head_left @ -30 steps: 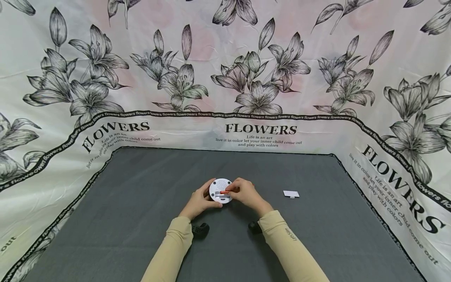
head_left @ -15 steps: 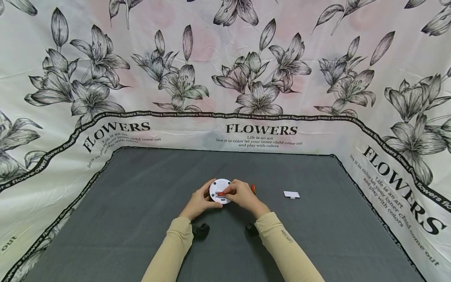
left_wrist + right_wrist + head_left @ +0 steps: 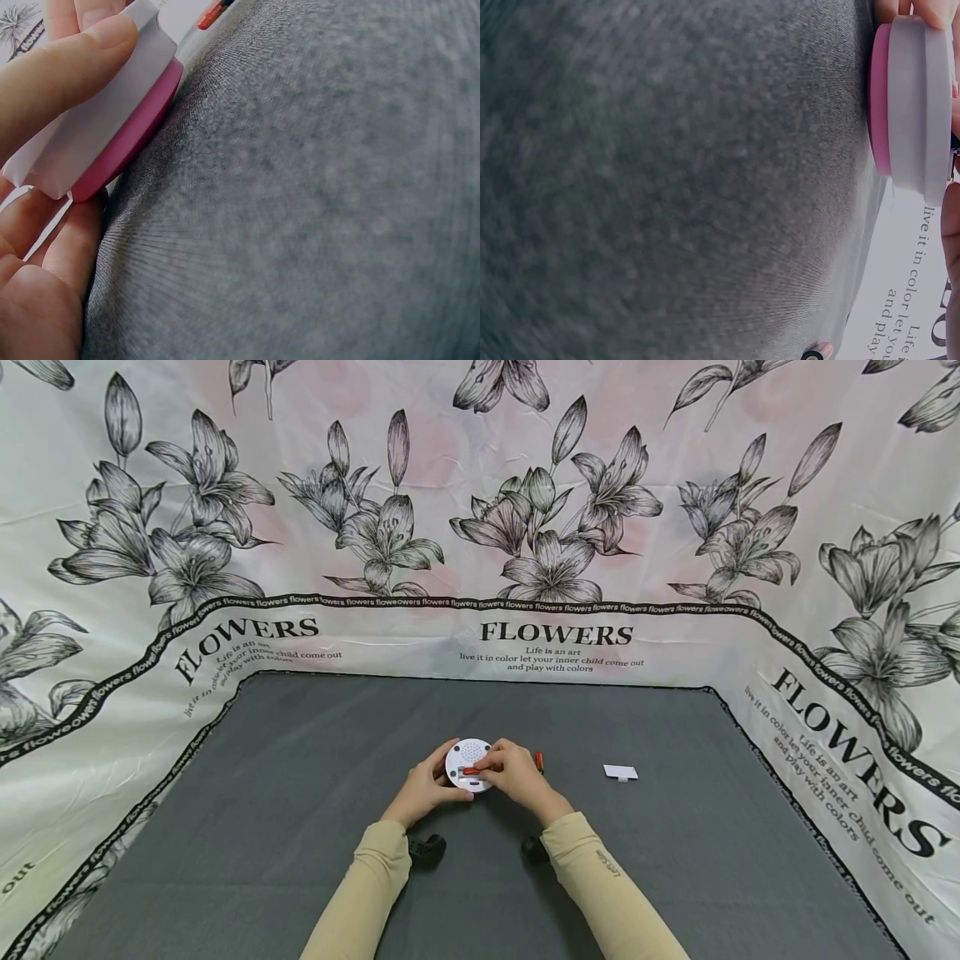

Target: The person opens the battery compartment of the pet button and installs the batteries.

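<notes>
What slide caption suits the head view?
Left hand holds a round white device; right hand pinches a red battery at its compartment.

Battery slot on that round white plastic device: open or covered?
Open: the slot and red cylindrical battery show; a white rectangular tabbed plate lies apart.

Head view faces forward and down over the worktop point(image 3: 225, 827); 2 wrist views, close and low, share the round device point(image 3: 909, 105).

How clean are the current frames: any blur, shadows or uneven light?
Head view: fairly even light, legible large lettering, a soft shadow beside the right sleeve; left wrist view: the gray cloth looks soft and grainy; right wrist view: dimmer, cloth blurred toward the left, the round device crisper.
</notes>
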The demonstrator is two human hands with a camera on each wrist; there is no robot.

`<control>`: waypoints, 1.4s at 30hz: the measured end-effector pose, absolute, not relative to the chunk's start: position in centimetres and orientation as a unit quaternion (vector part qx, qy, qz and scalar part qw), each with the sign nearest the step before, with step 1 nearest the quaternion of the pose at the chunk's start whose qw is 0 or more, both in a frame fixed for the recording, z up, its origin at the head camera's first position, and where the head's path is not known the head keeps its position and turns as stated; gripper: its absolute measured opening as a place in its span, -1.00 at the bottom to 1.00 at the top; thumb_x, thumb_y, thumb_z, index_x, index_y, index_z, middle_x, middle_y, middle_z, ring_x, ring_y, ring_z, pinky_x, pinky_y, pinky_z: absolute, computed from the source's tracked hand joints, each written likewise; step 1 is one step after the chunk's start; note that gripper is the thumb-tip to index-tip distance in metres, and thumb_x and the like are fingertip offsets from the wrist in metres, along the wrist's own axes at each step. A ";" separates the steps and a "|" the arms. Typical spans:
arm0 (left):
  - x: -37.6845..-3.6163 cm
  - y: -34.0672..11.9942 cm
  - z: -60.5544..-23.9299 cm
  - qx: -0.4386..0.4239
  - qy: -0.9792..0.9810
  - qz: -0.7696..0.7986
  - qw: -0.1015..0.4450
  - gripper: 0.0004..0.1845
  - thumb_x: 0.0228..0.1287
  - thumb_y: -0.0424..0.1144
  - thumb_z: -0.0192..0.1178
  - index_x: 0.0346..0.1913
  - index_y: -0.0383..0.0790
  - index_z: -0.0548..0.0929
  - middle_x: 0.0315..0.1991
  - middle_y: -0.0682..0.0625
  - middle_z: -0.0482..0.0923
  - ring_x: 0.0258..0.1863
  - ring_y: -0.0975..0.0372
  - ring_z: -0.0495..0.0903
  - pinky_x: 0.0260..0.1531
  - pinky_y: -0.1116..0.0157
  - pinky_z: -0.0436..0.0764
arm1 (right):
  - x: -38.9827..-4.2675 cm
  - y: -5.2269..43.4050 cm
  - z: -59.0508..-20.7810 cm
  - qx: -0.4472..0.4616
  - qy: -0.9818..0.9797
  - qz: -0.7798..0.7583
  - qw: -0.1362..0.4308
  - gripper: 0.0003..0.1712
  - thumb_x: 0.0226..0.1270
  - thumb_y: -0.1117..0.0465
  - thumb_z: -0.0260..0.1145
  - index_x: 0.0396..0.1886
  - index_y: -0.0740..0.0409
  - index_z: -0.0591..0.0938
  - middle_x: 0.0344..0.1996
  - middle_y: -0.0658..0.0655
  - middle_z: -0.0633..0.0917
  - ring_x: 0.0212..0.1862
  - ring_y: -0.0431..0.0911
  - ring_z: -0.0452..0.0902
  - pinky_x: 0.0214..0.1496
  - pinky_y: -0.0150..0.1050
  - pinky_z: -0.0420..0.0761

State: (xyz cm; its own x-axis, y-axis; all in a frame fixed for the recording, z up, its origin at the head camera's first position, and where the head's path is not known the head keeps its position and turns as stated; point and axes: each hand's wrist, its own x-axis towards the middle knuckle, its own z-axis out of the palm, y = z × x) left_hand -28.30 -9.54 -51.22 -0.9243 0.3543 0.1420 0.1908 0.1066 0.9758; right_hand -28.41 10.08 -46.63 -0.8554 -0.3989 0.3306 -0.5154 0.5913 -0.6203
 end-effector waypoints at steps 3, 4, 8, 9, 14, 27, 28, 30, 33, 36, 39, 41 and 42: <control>-27.7 -9.6 -50.0 0.188 0.738 0.644 0.073 0.01 -0.10 -0.38 0.47 0.43 -0.19 0.11 0.31 -0.17 0.22 0.25 0.09 0.28 0.08 0.23 0.44 | -28.4 10.1 -46.8 0.258 -0.887 0.376 0.080 -0.88 0.07 0.36 0.42 -0.36 0.13 0.77 -0.44 -0.05 0.51 -0.39 -0.19 0.42 -0.40 -0.38 0.51; -27.5 -9.6 -49.6 0.190 0.736 0.645 0.076 0.00 -0.09 -0.39 0.46 0.43 -0.19 0.11 0.31 -0.18 0.21 0.25 0.08 0.27 0.09 0.23 0.44 | -28.4 10.2 -46.8 0.259 -0.885 0.378 0.081 -0.88 0.06 0.36 0.43 -0.36 0.13 0.77 -0.43 -0.05 0.52 -0.38 -0.19 0.43 -0.39 -0.38 0.52; -26.7 -9.7 -48.3 0.197 0.736 0.642 0.082 -0.03 -0.06 -0.44 0.43 0.42 -0.20 0.12 0.31 -0.21 0.21 0.25 0.06 0.28 0.08 0.22 0.45 | -28.4 10.7 -46.9 0.258 -0.882 0.388 0.076 -0.84 0.04 0.35 0.44 -0.31 0.15 0.75 -0.39 -0.03 0.57 -0.34 -0.19 0.49 -0.33 -0.38 0.56; -26.7 -9.7 -48.2 0.197 0.737 0.641 0.083 -0.03 -0.06 -0.43 0.43 0.42 -0.18 0.12 0.31 -0.20 0.21 0.25 0.07 0.28 0.08 0.23 0.45 | -28.4 10.8 -46.9 0.255 -0.880 0.394 0.076 -0.83 0.03 0.35 0.44 -0.31 0.16 0.75 -0.39 -0.02 0.58 -0.33 -0.18 0.50 -0.32 -0.38 0.57; -26.8 -9.7 -48.4 0.197 0.736 0.642 0.081 -0.02 -0.07 -0.43 0.44 0.42 -0.21 0.11 0.31 -0.20 0.21 0.25 0.07 0.27 0.09 0.25 0.44 | -28.5 11.5 -47.0 0.225 -0.876 0.418 0.084 -0.87 0.05 0.33 0.44 -0.34 0.15 0.75 -0.41 -0.03 0.62 -0.33 -0.18 0.52 -0.32 -0.35 0.58; -28.3 -9.5 -51.1 0.182 0.741 0.643 0.064 0.05 -0.16 -0.31 0.51 0.43 -0.13 0.13 0.29 -0.03 0.26 0.23 0.21 0.30 0.08 0.31 0.44 | -28.8 11.9 -47.3 0.159 -0.871 0.462 0.049 -0.93 0.07 0.26 0.44 -0.40 0.12 0.75 -0.44 -0.04 0.59 -0.37 -0.19 0.47 -0.36 -0.33 0.53; -28.3 -9.5 -51.1 0.182 0.741 0.643 0.064 0.05 -0.16 -0.32 0.51 0.43 -0.13 0.13 0.29 -0.03 0.26 0.23 0.21 0.30 0.08 0.31 0.44 | -28.8 11.9 -47.3 0.158 -0.868 0.469 0.042 -0.92 0.07 0.26 0.44 -0.40 0.14 0.74 -0.44 -0.03 0.60 -0.39 -0.19 0.47 -0.38 -0.33 0.52; -28.4 -9.5 -51.2 0.183 0.739 0.645 0.065 0.05 -0.16 -0.32 0.51 0.43 -0.14 0.13 0.29 -0.03 0.26 0.23 0.21 0.30 0.08 0.31 0.43 | -28.9 11.9 -47.4 0.159 -0.858 0.487 0.025 -0.91 0.07 0.28 0.44 -0.40 0.19 0.73 -0.46 0.00 0.63 -0.42 -0.19 0.46 -0.41 -0.35 0.50; -28.5 -9.5 -51.2 0.184 0.738 0.645 0.067 0.05 -0.17 -0.33 0.51 0.43 -0.14 0.13 0.29 -0.06 0.26 0.23 0.18 0.30 0.08 0.31 0.44 | -29.0 11.9 -47.5 0.154 -0.840 0.521 -0.003 -0.89 0.06 0.30 0.44 -0.39 0.26 0.72 -0.47 0.05 0.66 -0.44 -0.19 0.47 -0.41 -0.38 0.49; -28.4 -9.5 -51.0 0.188 0.737 0.646 0.070 0.04 -0.16 -0.35 0.50 0.43 -0.17 0.13 0.30 -0.11 0.24 0.25 0.13 0.28 0.08 0.29 0.44 | -29.1 11.9 -47.4 0.144 -0.830 0.538 -0.021 -0.88 0.06 0.32 0.43 -0.39 0.30 0.71 -0.46 0.08 0.67 -0.43 -0.19 0.48 -0.38 -0.37 0.50; -27.9 -9.6 -50.1 0.194 0.733 0.647 0.076 0.03 -0.13 -0.40 0.48 0.43 -0.25 0.10 0.32 -0.18 0.21 0.26 0.07 0.26 0.10 0.26 0.43 | -29.1 11.8 -47.2 0.125 -0.830 0.542 -0.037 -0.88 0.05 0.34 0.43 -0.39 0.30 0.71 -0.46 0.07 0.67 -0.41 -0.18 0.48 -0.35 -0.36 0.50; -27.6 -9.6 -49.4 0.196 0.731 0.649 0.081 0.02 -0.11 -0.43 0.46 0.43 -0.28 0.09 0.32 -0.20 0.19 0.27 0.06 0.25 0.11 0.25 0.41 | -29.1 11.7 -47.1 0.112 -0.832 0.541 -0.045 -0.90 0.05 0.36 0.43 -0.40 0.31 0.71 -0.47 0.06 0.67 -0.41 -0.16 0.48 -0.35 -0.35 0.50; -27.4 -9.7 -49.0 0.195 0.730 0.649 0.085 0.02 -0.11 -0.45 0.45 0.43 -0.28 0.09 0.33 -0.20 0.19 0.27 0.07 0.24 0.12 0.25 0.40 | -29.2 11.7 -47.0 0.103 -0.833 0.542 -0.050 -0.90 0.04 0.37 0.44 -0.41 0.30 0.72 -0.48 0.05 0.66 -0.41 -0.16 0.47 -0.35 -0.35 0.50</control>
